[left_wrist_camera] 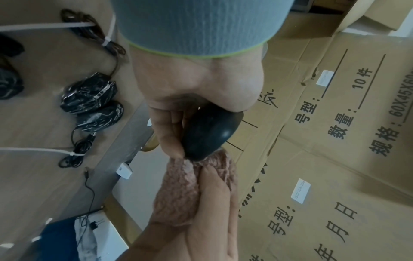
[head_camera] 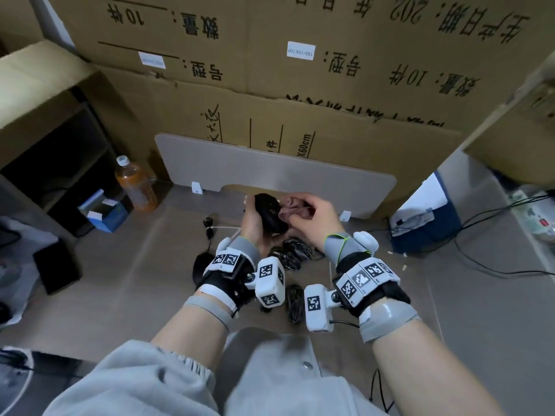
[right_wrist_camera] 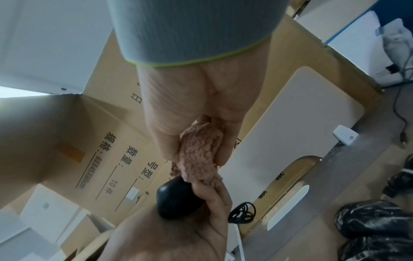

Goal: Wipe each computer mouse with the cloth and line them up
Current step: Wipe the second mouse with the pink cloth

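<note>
Stacked cardboard boxes (head_camera: 300, 70) with black printed characters wall off the far side of the scene. A pale board (head_camera: 270, 172) with a cut-out along its lower edge leans against them.

The floor (head_camera: 135, 265) is grey-brown. An open dark box (head_camera: 54, 163) sits at far left. A blue and white case (head_camera: 426, 217) stands at right, with loose black cables (head_camera: 495, 235) running past it.

A bottle of orange liquid (head_camera: 136, 184) with a white cap stands upright at left, just beside a small blue carton (head_camera: 105, 211).

The person wears grey sleeves, and both wrists carry marker-tagged camera mounts.

The left hand (head_camera: 255, 223) is raised above the floor, fingers curled round a black mouse (head_camera: 270, 213), which it holds tilted on edge. The right hand (head_camera: 315, 220) grips a bunched pinkish cloth (head_camera: 292, 208) in closed fingers and presses it against the mouse's right side. In the left wrist view the cloth (left_wrist_camera: 190, 185) meets the mouse (left_wrist_camera: 210, 134) at its far end.

Several other dark mice lie on the floor below the hands:
- two wrapped mice (head_camera: 291, 253) close together, cords bundled;
- one mouse (head_camera: 295, 301) nearer the person;
- a plain black one (head_camera: 201, 265) partly hidden by the left wrist.

A coiled cord with a white tie (head_camera: 210, 228) lies left of the hands.
</note>
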